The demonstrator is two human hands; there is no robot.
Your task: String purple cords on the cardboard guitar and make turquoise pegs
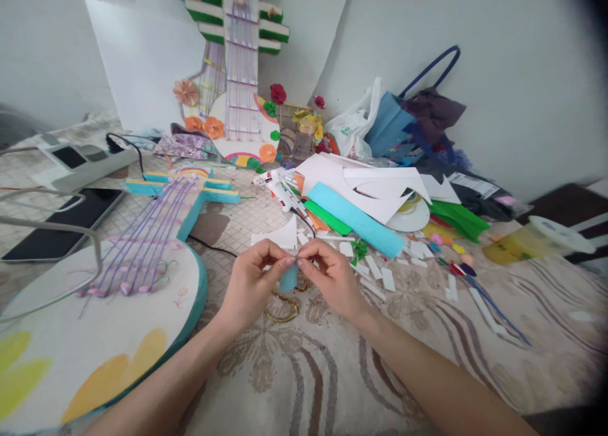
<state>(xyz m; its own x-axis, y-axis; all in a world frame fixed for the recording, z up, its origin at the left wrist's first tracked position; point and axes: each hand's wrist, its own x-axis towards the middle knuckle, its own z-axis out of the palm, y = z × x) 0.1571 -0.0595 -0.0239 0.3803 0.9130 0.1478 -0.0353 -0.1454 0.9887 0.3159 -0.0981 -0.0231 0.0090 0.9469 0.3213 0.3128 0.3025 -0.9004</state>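
My left hand [257, 278] and my right hand [329, 276] meet in front of me, thumbs and forefingers pinched together at the top of a small piece of light blue crepe paper [288, 279]. The paper hangs down between the hands; its upper edge is hidden by the fingertips. Just below, gold-coloured loops [282, 314] that look like scissor handles lie on the tablecloth, partly covered by the hands. To the left is a large paper guitar [185, 296] with blue sides, purple strings and painted petals.
White and coloured scraps [375, 268] lie right of my hands. Behind them are a white glue gun [280, 192], a blue crepe roll [356, 217] and white sheets [365, 176]. A second paper guitar [242, 75] stands against the wall. A tablet [66, 224] and a grey wire frame [97, 252] are left.
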